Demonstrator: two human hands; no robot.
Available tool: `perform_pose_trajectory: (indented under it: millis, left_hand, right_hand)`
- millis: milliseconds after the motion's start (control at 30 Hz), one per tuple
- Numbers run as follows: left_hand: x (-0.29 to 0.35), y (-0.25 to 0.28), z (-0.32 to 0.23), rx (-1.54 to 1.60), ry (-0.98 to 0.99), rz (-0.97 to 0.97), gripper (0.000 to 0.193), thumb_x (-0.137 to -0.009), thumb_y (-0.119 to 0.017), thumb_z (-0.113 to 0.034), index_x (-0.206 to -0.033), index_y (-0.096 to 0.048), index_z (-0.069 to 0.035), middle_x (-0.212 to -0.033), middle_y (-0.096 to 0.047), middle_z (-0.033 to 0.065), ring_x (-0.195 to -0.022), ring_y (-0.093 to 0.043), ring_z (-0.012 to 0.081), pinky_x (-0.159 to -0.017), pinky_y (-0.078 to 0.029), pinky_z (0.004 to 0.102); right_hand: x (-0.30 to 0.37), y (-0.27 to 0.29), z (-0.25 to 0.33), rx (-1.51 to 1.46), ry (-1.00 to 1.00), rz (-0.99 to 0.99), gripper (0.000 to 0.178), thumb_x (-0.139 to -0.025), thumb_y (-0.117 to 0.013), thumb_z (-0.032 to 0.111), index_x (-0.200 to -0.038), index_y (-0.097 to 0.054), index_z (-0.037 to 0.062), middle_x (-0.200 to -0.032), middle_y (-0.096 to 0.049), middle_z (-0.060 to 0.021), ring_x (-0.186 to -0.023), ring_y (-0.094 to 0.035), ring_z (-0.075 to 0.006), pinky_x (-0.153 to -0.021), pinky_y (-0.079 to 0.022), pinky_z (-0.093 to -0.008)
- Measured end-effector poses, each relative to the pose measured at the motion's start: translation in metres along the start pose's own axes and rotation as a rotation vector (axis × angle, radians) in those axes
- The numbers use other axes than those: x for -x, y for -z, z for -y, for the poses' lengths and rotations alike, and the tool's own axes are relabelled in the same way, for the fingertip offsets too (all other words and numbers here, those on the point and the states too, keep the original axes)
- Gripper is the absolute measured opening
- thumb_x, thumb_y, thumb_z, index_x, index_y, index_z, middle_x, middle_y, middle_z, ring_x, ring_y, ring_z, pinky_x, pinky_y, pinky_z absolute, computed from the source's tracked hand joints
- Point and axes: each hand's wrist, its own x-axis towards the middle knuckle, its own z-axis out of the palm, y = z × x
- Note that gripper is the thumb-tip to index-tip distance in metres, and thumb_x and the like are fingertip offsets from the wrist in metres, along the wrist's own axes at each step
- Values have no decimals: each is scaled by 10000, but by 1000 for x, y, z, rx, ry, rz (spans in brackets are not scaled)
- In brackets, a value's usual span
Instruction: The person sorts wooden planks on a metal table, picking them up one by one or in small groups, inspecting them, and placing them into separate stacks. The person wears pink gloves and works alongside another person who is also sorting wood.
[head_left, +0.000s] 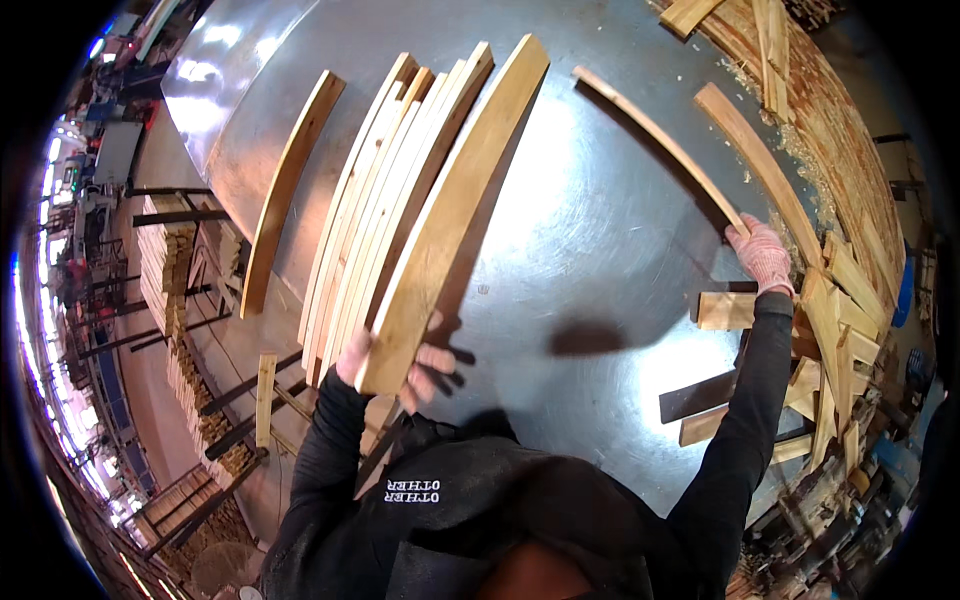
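My left hand (431, 371), in a pinkish knitted glove, is closed around the near end of a long wooden board (465, 190). The board tilts up from the table and its far end points away from me. Part of the hand is hidden beneath it. Off to the right, my gloved right hand (762, 257) grips the near end of a thin wooden strip (655, 135), which casts a shadow on the metal table. Left of the board lies a row of several pale wooden boards (385, 200), side by side.
A single slat (288, 200) lies at the table's left. On the right, another strip (760, 165) rests beside heaped wood offcuts (840, 330) and a shavings-strewn particle board (830, 130). Stacked timber (185, 340) stands on racks at lower left. The metal table (610, 280) shines with glare.
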Motion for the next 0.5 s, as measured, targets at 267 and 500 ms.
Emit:
perform_pose_trajectory:
  millis: [267, 500]
  left_hand:
    - [-4, -62, -13, -432, -95, -43, 911, -783, -808, -347, -1475, -275, -91, -1162, -588, 193, -1002, -630, 296, -823, -568, 537]
    - [-62, -29, -328, -1967, -574, -1004, 422, -944, -554, -411, -1168, -621, -61, -990, -717, 107, -918, -689, 247, -840, -543, 363]
  right_hand:
    - [52, 5, 32, -407, 140, 6, 531, -877, -613, 487, -1196, -637, 62, -1086, -681, -207, -1043, -630, -379, -894, -493, -393]
    - [81, -6, 76, -282, -77, -116, 486, -904, -572, 442, -1255, -604, 108, -1127, -675, -178, -1074, -622, -372, -924, -482, -441]
